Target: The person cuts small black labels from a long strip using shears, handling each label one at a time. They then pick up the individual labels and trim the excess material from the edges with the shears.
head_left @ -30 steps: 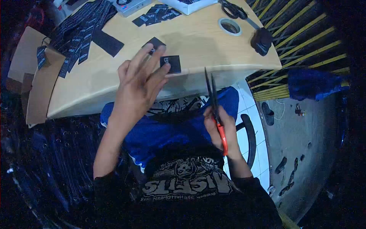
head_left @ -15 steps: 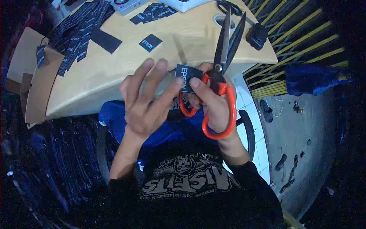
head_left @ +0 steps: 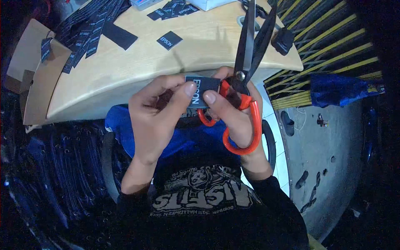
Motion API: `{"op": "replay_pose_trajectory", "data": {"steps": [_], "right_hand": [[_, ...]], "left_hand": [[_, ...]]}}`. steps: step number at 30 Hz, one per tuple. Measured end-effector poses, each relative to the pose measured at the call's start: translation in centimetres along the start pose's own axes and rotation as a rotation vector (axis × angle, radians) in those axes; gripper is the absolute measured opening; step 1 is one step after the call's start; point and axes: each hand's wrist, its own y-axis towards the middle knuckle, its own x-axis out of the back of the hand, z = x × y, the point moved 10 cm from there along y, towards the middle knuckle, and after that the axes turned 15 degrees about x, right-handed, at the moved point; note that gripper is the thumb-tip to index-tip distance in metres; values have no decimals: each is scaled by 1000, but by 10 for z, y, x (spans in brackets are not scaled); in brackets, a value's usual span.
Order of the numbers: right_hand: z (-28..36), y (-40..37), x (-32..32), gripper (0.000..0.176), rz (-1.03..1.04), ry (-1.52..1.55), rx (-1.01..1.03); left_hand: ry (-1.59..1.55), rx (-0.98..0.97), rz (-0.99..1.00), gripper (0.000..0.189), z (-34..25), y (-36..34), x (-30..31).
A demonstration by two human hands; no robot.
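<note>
Pinched between thumbs and fingers, a black label (head_left: 204, 85) marked EPSON is held at both sides by the left hand (head_left: 155, 121) and the right hand (head_left: 239, 121). Both forearms reach forward from dark sleeves (head_left: 279, 196), left fingers curled behind the label, each thumb pressed on its face, the thumb tips slightly apart. Orange-handled scissors (head_left: 240, 76) ride in the right hand too, one loop about the base of the thumb, blades parted and pointing away from the body. The label lies at the fingertips, before the near edge of the table (head_left: 137, 62). Beyond, a second label (head_left: 169, 40) rests flat, with loose labels (head_left: 173, 10) farther back and printed strips (head_left: 89, 33) fanned at left near a carton (head_left: 46, 91).
</note>
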Motion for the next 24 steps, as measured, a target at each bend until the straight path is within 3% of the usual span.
{"op": "replay_pose_trajectory", "data": {"steps": [12, 22, 24], "right_hand": [[3, 1, 0, 26, -54, 111, 28], [19, 21, 3, 26, -108, -102, 134], [25, 28, -4, 29, -20, -207, 251]], "left_hand": [[-74, 66, -48, 13, -2, 1, 6], [-118, 132, 32, 17, 4, -6, -5], [-158, 197, 92, 19, 12, -5, -4]]}}
